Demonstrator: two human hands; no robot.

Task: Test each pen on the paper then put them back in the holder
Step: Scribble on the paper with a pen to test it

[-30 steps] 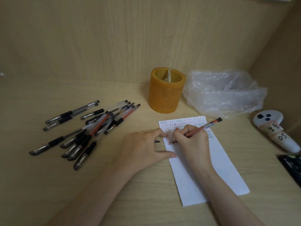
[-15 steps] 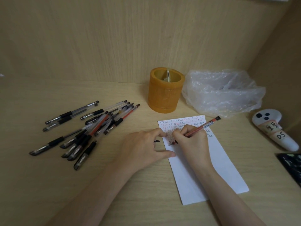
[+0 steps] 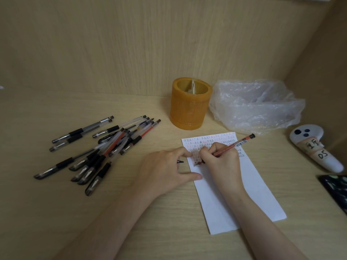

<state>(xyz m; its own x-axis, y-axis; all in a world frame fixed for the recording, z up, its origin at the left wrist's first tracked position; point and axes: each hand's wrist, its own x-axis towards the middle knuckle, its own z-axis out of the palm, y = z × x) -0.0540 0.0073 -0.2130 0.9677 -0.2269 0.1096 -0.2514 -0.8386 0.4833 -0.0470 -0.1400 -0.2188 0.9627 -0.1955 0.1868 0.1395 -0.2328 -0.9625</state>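
My right hand point(image 3: 221, 162) grips a red pen point(image 3: 237, 145) with its tip down on the white paper point(image 3: 234, 194), just under several rows of small red and black marks. My left hand point(image 3: 163, 171) rests on the paper's left edge, with thumb and forefinger touching the sheet. A small black pen cap point(image 3: 180, 161) pokes out from under its curled fingers. The orange cylindrical holder point(image 3: 189, 109) stands upright behind the paper, with no pens showing in it. A pile of several capped black and red pens point(image 3: 105, 149) lies on the desk to the left.
A crumpled clear plastic bag point(image 3: 257, 106) lies right of the holder. A white controller with a taped label point(image 3: 315, 147) lies at the right. A dark flat object point(image 3: 336, 190) pokes in from the right edge. Wooden walls close off the back and right.
The red pen has shifted only slightly in my right hand as its tip stays on the paper. My left hand and the pile of pens have not moved.
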